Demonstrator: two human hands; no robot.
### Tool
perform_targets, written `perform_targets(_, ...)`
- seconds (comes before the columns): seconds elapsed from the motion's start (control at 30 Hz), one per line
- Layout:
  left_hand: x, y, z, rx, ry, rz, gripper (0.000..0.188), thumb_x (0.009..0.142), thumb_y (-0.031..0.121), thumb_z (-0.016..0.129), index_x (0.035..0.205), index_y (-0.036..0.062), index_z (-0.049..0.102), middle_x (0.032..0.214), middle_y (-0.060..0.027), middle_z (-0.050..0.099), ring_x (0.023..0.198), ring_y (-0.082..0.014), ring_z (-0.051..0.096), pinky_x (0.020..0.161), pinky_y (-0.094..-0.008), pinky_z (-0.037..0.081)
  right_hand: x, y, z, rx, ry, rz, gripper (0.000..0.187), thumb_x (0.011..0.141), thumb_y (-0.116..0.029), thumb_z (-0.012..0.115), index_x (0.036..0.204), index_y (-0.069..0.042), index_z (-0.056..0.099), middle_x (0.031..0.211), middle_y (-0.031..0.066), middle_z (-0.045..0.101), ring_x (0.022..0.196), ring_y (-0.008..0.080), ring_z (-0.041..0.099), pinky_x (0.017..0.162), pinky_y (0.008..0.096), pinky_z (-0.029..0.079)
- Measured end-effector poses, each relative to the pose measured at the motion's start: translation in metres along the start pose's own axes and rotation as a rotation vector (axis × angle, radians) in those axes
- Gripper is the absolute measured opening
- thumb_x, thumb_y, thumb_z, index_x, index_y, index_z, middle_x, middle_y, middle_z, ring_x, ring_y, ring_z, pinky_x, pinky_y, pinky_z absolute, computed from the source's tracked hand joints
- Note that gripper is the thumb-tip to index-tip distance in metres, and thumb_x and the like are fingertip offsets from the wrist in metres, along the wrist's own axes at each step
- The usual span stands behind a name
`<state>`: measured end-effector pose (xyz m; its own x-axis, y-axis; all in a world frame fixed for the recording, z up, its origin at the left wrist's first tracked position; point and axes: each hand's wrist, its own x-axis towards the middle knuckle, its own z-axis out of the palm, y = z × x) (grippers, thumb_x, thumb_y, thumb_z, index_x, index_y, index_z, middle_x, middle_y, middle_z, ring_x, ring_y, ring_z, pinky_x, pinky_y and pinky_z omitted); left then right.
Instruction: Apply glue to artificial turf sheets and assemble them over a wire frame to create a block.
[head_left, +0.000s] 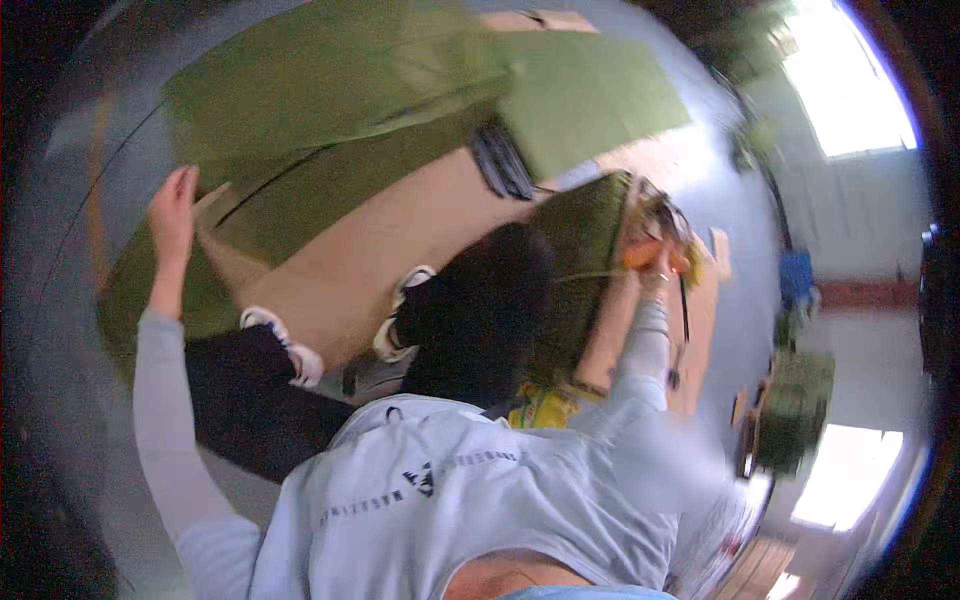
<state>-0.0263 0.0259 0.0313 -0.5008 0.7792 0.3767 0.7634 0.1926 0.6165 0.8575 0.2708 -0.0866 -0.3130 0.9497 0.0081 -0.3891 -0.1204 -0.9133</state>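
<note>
Off to the left, my left hand [174, 222] is raised with its fingers pressed together, beside the edge of a thin green sheet [330, 75]. Anything between those fingers is too small to make out. On the right, my right hand [655, 265] is closed around an orange-handled tool [640, 252]; its exact kind is blurred. A tangle of dark and pale items [660, 212] lies just beyond that hand. Beside it rests a dark green padded piece [575, 230]. A thin cord runs across this piece toward my right hand.
Brown cardboard [370, 220] lies under my shoes and the green sheets. A stack of black strips [502, 160] sits on the sheet's edge. A yellow package [545, 408] is near my right thigh. Farther right stand a blue object [797, 275] and a dark green bundle [795, 410].
</note>
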Motion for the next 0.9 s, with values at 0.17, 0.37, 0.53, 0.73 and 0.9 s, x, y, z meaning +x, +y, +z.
perform_targets(0.17,-0.008,0.015,-0.014,-0.051,0.059,-0.044,0.031,0.091,0.031,0.057,0.099,0.0015,0.063,0.075,-0.0160,0.061,0.065,-0.0238,0.058,0.062,-0.0324,0.044,0.049,-0.037,0.043,-0.617,0.101,-0.019,0.028,0.091,-0.032,0.056,0.090,-0.005,0.065,0.074,0.0070,0.065,0.065,0.0258,0.061,0.067,0.0378,0.053)
perform_targets(0.37,-0.004,0.028,-0.020,-0.075,0.149,-0.037,0.030,0.090,0.032,0.058,0.096,0.0032,0.064,0.069,-0.0138,0.058,0.060,-0.0218,0.055,0.059,-0.0319,0.042,0.042,-0.049,0.147,-1.403,0.295,-0.192,0.029,0.090,-0.028,0.055,0.094,-0.001,0.067,0.073,0.0069,0.065,0.062,0.0241,0.060,0.066,0.0353,0.051)
perform_targets(0.53,0.002,0.040,-0.018,-0.133,0.211,0.012,0.028,0.091,0.030,0.057,0.094,0.0036,0.064,0.065,-0.0147,0.057,0.056,-0.0260,0.055,0.056,-0.0340,0.042,0.098,-0.030,0.323,-1.576,0.089,-0.137,0.022,0.082,-0.017,0.067,0.096,-0.001,0.068,0.080,0.0088,0.069,0.076,0.0134,0.062,0.069,0.0268,0.048)
perform_targets(0.73,0.006,0.043,-0.016,-0.157,0.175,-0.029,0.029,0.091,0.032,0.056,0.094,0.0037,0.064,0.064,-0.0151,0.057,0.057,-0.0278,0.056,0.055,-0.0350,0.041,0.072,0.075,0.610,-1.587,-0.448,-0.369,0.026,0.082,-0.032,0.063,0.077,-0.007,0.068,0.071,0.0153,0.065,0.064,0.0318,0.062,0.057,0.0402,0.049)
perform_targets(0.9,0.007,0.039,-0.015,-0.124,0.170,-0.028,0.028,0.090,0.031,0.059,0.094,0.0036,0.065,0.063,-0.0117,0.057,0.056,-0.0211,0.054,0.056,-0.0333,0.041,0.096,0.158,0.609,-1.538,-0.176,-0.448,0.042,0.074,-0.043,0.069,0.065,-0.003,0.063,0.067,0.0181,0.062,0.062,0.0366,0.060,0.058,0.0444,0.049)
